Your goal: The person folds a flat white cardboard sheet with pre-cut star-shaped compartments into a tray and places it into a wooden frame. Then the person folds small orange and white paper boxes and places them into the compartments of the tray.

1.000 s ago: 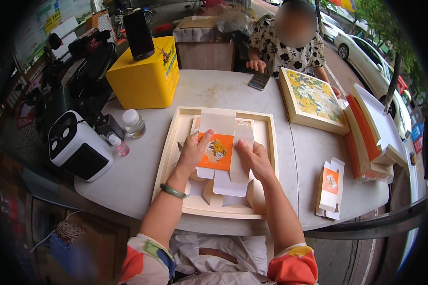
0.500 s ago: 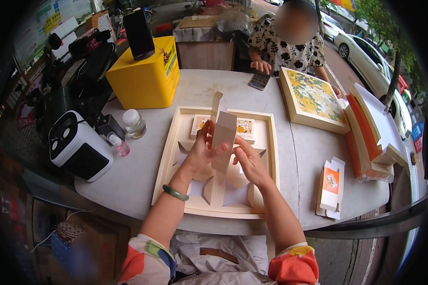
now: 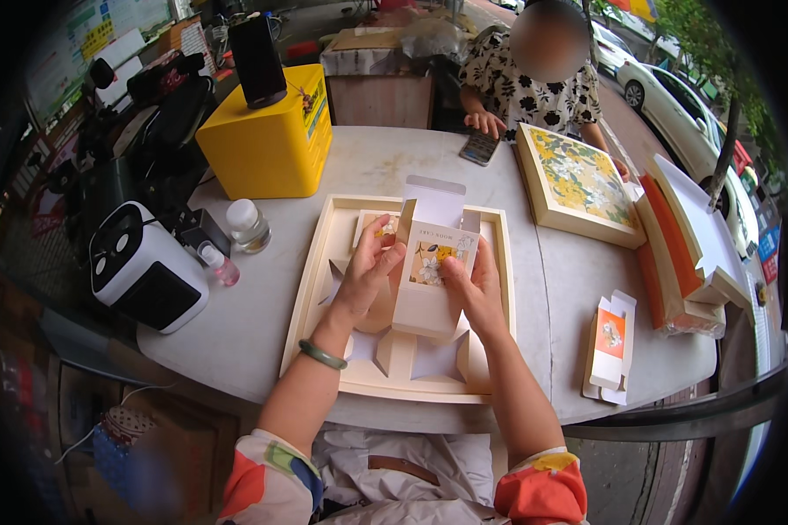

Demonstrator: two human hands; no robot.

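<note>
Between my two hands is a small cream carton point(image 3: 422, 302) with a floral picture on its front, tilted, its end flap raised at the far end. My left hand point(image 3: 372, 273) grips the carton's left side, fingers bent around the edge. My right hand point(image 3: 479, 293) closes on the right side, thumb pressed on the floral picture. Beneath lies a large cream tray point(image 3: 359, 382) with star-like cut-out compartments. A second floral box point(image 3: 369, 229) sits in the tray's far left part, partly hidden by my hands and the carton.
At right lies an orange-and-white open carton point(image 3: 610, 346). Beyond it stand a floral box lid point(image 3: 582, 184) and a stack of orange and white boxes point(image 3: 687, 254). To the left are a white machine point(image 3: 153, 271), bottles point(image 3: 249, 226) and a yellow box point(image 3: 267, 140). A person sits opposite by a phone point(image 3: 479, 147).
The carton has turned from its plain narrow side to its floral front. My right hand has moved up along its right side, with the thumb now on the front.
</note>
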